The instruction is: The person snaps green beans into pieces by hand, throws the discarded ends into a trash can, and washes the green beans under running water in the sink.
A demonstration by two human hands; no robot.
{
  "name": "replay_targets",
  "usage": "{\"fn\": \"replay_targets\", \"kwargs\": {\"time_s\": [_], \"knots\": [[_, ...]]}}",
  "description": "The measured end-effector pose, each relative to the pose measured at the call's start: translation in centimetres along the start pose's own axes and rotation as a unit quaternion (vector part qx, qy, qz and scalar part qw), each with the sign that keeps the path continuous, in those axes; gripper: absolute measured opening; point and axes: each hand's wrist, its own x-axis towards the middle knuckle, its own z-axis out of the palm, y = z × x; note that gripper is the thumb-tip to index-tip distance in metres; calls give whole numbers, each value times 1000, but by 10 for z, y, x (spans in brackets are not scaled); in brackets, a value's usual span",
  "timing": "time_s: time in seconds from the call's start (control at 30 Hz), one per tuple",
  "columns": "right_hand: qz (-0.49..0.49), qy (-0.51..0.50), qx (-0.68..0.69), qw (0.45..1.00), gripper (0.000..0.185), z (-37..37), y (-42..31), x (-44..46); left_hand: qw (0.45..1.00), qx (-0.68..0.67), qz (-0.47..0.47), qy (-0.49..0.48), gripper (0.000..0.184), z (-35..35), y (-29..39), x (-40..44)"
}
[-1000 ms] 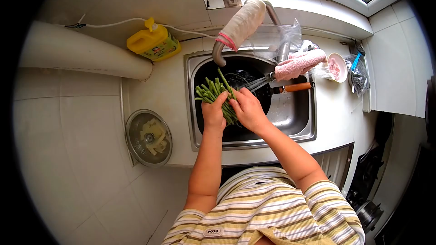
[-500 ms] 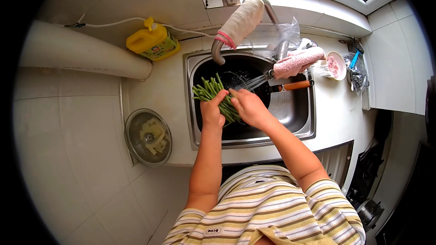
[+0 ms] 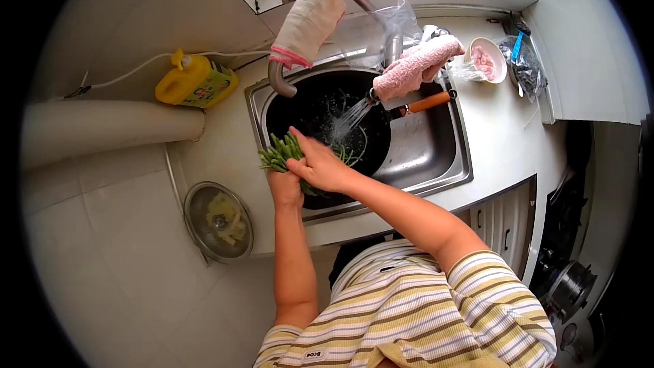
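A bunch of green beans (image 3: 276, 154) is held over the left part of the sink. My left hand (image 3: 285, 189) is closed around the bunch from below. Over its top lies my right hand (image 3: 321, 165), closed against the beans, its fingertips slightly blurred. Under both hands sits a black pan (image 3: 313, 105) in the sink, its wooden handle (image 3: 428, 103) pointing right. Water (image 3: 349, 121) sprays into the pan from a tap wrapped in a pink cloth (image 3: 419, 67). A few thin green strands show in the pan just right of my right hand.
The steel sink (image 3: 465, 157) is set in a white counter. A curved pipe with a beige cloth sleeve (image 3: 310, 17) arches over it. A yellow jug (image 3: 197, 82) stands at the left, a strainer bowl (image 3: 218, 221) with pale pieces nearer me. A small bowl (image 3: 495, 61) is at the right.
The view has shifted. Both hands and the beans have moved left and toward me within the sink, out from beside the water stream. My right hand now lies across the bunch.
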Motion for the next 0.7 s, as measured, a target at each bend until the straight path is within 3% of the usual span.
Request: {"fn": "replay_targets", "kwargs": {"time_s": [0.03, 0.1, 0.17, 0.2, 0.23, 0.3, 0.33, 0.4, 0.5, 0.6, 0.67, 0.7], "knots": [[15, -92, 165, 982, 71, -6, 1, 2, 999, 23, -1, 22, 37, -1, 2, -1], [-31, -94, 217, 971, 72, -10, 10, 4, 998, -22, -10, 66, 30, -4, 6, -6], [-92, -159, 99, 978, 67, -23, 26, 8, 986, -157, 15, 46, 33, -22, 11, -13], [-126, -107, 52, 985, 59, -20, 48, 7, 979, -188, 24, 72, 29, -19, 27, -17], [-82, -129, 111, 982, 50, -25, 56, 3, 980, -185, 24, 75, 29, -16, 38, -19], [-13, -193, -126, 973, 41, -33, 65, 4, 975, -212, 67, 29, 27, -7, 58, -21], [-13, -192, -124, 973, 41, -33, 72, 5, 975, -210, 66, 29, 27, -2, 69, -23], [-115, -54, -130, 983, 34, -30, 89, 6, 978, -174, 111, -13, 25, 9, 92, -28], [-50, -4, -291, 955, 26, -52, 114, 5, 961, -216, 148, -91, 22, 19, 146, -35], [-47, 22, -281, 958, 22, -61, 185, 13, 951, -220, 169, -138, 22, 25, 194, -40], [54, 86, -301, 948, 21, -64, 199, 11, 955, -196, 161, -155, 23, 34, 213, -43], [55, 89, -297, 949, 21, -64, 201, 10, 955, -193, 159, -157, 23, 40, 218, -44]]}}
